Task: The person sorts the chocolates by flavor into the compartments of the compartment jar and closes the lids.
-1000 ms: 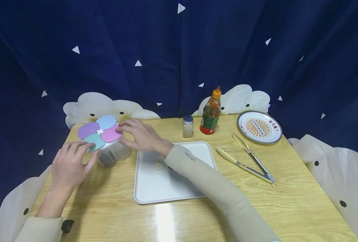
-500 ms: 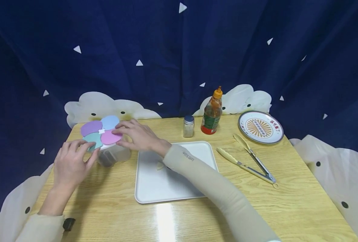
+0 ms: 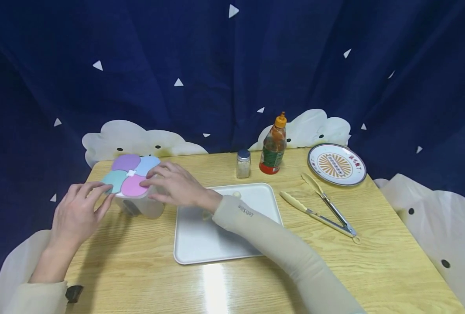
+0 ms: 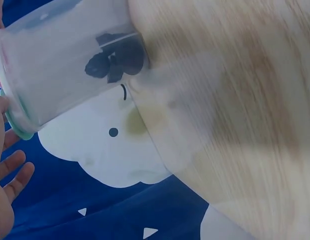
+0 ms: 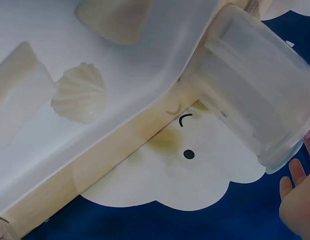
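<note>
A clear plastic canister (image 3: 154, 208) stands at the table's left, topped by a lid (image 3: 133, 186) with purple, blue, pink and teal petals. My left hand (image 3: 75, 213) pinches the teal petal's edge between thumb and fingers. From the other side my right hand (image 3: 177, 185) holds the pink petal, fingertips on top and thumb lower at the edge. Dark pieces (image 4: 120, 57) show through the canister wall in the left wrist view. A white tray (image 3: 205, 244) lies beside the canister, partly under my right forearm. It bears a ridged, shell-shaped pale piece (image 5: 80, 92) and other pale pieces.
Behind the tray stand a shaker (image 3: 243, 165) with a dark cap and a sauce bottle (image 3: 273, 148) with an orange cap. Tongs (image 3: 330, 211) lie spread to the right, near a patterned plate (image 3: 336, 165). A dark blue curtain (image 3: 201, 52) hangs behind the table.
The petal lid has turned clockwise as seen from above: purple has gone up and right, pink down and left. My left hand has shifted left and slightly down with the teal petal.
</note>
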Demonstrator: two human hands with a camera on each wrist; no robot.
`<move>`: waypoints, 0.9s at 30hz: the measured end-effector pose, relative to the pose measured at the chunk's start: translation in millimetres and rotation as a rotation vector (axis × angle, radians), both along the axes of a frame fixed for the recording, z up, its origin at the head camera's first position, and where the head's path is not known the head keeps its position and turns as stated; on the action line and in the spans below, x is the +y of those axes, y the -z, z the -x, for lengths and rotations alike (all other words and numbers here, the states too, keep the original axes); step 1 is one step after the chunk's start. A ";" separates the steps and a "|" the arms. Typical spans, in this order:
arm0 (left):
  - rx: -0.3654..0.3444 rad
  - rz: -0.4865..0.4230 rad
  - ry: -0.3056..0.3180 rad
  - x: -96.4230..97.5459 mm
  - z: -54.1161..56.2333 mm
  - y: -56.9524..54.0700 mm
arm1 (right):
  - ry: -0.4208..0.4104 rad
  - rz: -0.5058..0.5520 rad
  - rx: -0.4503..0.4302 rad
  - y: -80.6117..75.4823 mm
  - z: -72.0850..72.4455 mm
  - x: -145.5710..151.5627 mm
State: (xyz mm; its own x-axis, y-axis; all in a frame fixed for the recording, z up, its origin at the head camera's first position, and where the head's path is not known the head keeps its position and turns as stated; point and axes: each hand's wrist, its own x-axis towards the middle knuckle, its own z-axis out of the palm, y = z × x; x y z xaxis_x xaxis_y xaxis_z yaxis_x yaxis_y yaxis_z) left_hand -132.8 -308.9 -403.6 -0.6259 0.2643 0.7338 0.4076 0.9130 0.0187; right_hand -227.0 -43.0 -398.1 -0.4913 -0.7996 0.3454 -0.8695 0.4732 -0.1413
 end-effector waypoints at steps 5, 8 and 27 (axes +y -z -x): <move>-0.038 0.013 0.016 -1.7 -0.9 -1.2 | -0.013 0.019 -0.012 -0.3 -2.1 -1.7; -0.027 0.013 0.059 1.5 0.1 -0.7 | -0.022 0.037 -0.020 -2.3 -0.1 -3.2; 0.016 0.037 0.203 15.3 14.1 6.3 | -0.078 0.007 0.110 -7.2 11.2 -10.1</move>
